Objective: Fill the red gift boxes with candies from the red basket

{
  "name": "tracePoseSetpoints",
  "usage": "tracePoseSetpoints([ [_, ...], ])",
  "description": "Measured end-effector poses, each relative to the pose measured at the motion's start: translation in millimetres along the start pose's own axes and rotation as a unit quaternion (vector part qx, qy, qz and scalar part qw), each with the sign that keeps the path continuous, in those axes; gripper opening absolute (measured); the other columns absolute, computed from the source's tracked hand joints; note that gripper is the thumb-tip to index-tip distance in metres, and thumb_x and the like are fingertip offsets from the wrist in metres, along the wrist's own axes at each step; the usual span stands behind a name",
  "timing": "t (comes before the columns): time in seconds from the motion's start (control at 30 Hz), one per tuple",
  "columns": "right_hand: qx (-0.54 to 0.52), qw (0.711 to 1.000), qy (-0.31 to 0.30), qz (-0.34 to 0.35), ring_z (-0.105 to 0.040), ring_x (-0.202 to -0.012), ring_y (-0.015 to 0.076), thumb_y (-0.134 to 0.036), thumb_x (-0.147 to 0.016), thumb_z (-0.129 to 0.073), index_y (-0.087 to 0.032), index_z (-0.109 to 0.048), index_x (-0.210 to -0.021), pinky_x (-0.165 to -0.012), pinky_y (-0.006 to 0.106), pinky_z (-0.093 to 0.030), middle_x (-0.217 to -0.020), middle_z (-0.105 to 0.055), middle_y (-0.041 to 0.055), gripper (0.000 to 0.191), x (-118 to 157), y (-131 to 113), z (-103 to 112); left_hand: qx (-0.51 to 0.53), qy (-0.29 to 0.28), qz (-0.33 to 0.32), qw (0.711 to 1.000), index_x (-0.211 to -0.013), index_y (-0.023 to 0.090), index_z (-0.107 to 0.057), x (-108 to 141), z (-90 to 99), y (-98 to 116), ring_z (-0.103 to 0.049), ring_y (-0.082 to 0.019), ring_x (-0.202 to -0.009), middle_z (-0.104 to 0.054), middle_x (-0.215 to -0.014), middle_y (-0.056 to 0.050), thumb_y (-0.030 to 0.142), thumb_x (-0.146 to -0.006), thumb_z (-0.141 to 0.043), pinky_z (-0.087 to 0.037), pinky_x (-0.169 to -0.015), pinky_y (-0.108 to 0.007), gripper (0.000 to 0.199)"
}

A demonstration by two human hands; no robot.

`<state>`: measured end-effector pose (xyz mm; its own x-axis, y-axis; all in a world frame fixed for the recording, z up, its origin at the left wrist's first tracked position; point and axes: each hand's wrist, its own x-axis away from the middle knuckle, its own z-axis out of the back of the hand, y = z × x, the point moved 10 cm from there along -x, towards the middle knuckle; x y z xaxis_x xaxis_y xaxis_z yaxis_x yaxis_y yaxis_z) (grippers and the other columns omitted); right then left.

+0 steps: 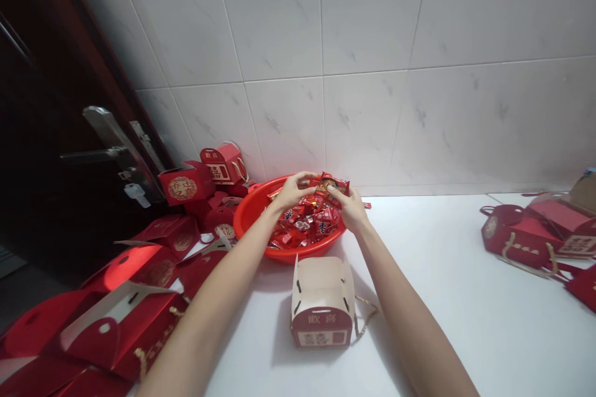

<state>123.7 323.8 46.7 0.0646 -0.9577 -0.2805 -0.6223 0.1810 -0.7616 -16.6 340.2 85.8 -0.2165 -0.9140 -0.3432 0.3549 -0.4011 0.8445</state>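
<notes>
A red snack packet (333, 188) with gold printing is held over the rim of a red plastic basket (246, 217). My right hand (352, 208) grips the packet from the right, its thumb across the front. From the other side, my left hand (297, 191) has its thumb and fingers at the packet's left end. Many red-wrapped sweets (302, 223) lie in the basket below. Between my forearms stands a red and cream gift box (323, 304), its top open towards the basket and a rope handle (367, 316) hanging at its right.
Red gift boxes (135, 267) crowd the left side, with two more (184, 183) stacked by the wall. Further boxes (521, 236) with rope handles sit at the right. A tiled wall (372, 124) bounds the white table (442, 285); a dark door with a handle (107, 136) is at the left.
</notes>
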Motion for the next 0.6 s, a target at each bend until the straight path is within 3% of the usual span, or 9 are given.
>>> tracePoseSetpoints([
  [0.07, 0.0, 1.0, 0.0, 0.009, -0.073, -0.076, 0.0223, -0.038, -0.057, -0.09, -0.018, -0.071, -0.088, -0.076, 0.04, -0.062, -0.083, -0.077, 0.0035, 0.041, 0, -1, 1, 0.005, 0.014, 0.023, 1.0, -0.122, 0.013, -0.059, -1, 1.7, -6, -0.068, -0.02, -0.105, -0.07, -0.122, -0.012, 0.024, -0.084, -0.065, -0.054, -0.092, -0.032, 0.04],
  [0.13, 0.001, 0.999, 0.023, 0.032, -0.073, -0.077, 0.0215, -0.037, -0.059, -0.089, -0.018, -0.07, -0.087, -0.078, 0.039, -0.061, -0.083, -0.077, 0.0035, 0.039, -1, -4, 6, -0.05, -0.02, 0.074, 0.996, -0.123, 0.014, -0.06, -1, -5.2, -20, -0.07, -0.019, -0.101, -0.073, -0.114, -0.011, 0.024, -0.089, -0.054, -0.055, -0.087, -0.03, 0.036],
  [0.2, -0.001, 0.998, 0.049, 0.048, -0.072, -0.077, 0.0206, -0.037, -0.061, -0.088, -0.017, -0.07, -0.087, -0.08, 0.038, -0.061, -0.083, -0.077, 0.0038, 0.037, -3, -6, 12, -0.127, -0.098, 0.117, 0.98, -0.111, 0.015, -0.067, 5, -19.9, -34, -0.071, -0.019, -0.094, -0.076, -0.101, -0.008, 0.022, -0.085, -0.053, -0.055, -0.082, -0.027, 0.03],
  [0.3, -0.009, 0.996, 0.078, 0.046, -0.072, -0.074, 0.0202, -0.035, -0.063, -0.086, -0.016, -0.069, -0.085, -0.077, 0.037, -0.061, -0.08, -0.075, 0.0041, 0.033, -3, -5, 18, -0.21, -0.25, 0.132, 0.936, -0.086, 0.017, -0.074, 23, -51.2, -46, -0.071, -0.02, -0.084, -0.077, -0.085, -0.002, 0.019, -0.069, -0.067, -0.053, -0.073, -0.024, 0.019],
  [0.37, -0.011, 0.995, 0.087, 0.041, -0.071, -0.073, 0.0201, -0.034, -0.063, -0.086, -0.016, -0.069, -0.084, -0.075, 0.037, -0.06, -0.079, -0.075, 0.0035, 0.032, -3, -5, 19, -0.269, -0.314, 0.129, 0.902, -0.088, 0.018, -0.075, 34, -66.1, -49, -0.07, -0.021, -0.083, -0.077, -0.088, -0.002, 0.023, -0.065, -0.072, -0.051, -0.07, -0.023, 0.023],
  [0.47, -0.002, 0.996, 0.087, 0.036, -0.071, -0.074, 0.0202, -0.033, -0.063, -0.086, -0.017, -0.068, -0.085, -0.076, 0.037, -0.06, -0.078, -0.075, 0.0029, 0.032, -1, -5, 18, -0.362, -0.315, 0.155, 0.864, -0.107, 0.018, -0.072, 39, -69.3, -53, -0.07, -0.024, -0.086, -0.077, -0.1, -0.007, 0.039, -0.068, -0.075, -0.05, -0.067, -0.024, 0.045],
  [0.6, 0.024, 0.995, 0.095, 0.035, -0.071, -0.074, 0.0206, -0.034, -0.064, -0.084, -0.017, -0.068, -0.085, -0.075, 0.036, -0.06, -0.078, -0.075, 0.0029, 0.032, 0, -6, 20, -0.338, -0.316, 0.154, 0.873, -0.118, 0.02, -0.067, 40, -77.4, -47, -0.069, -0.024, -0.093, -0.075, -0.108, -0.007, 0.047, -0.075, -0.069, -0.051, -0.074, -0.024, 0.051],
])
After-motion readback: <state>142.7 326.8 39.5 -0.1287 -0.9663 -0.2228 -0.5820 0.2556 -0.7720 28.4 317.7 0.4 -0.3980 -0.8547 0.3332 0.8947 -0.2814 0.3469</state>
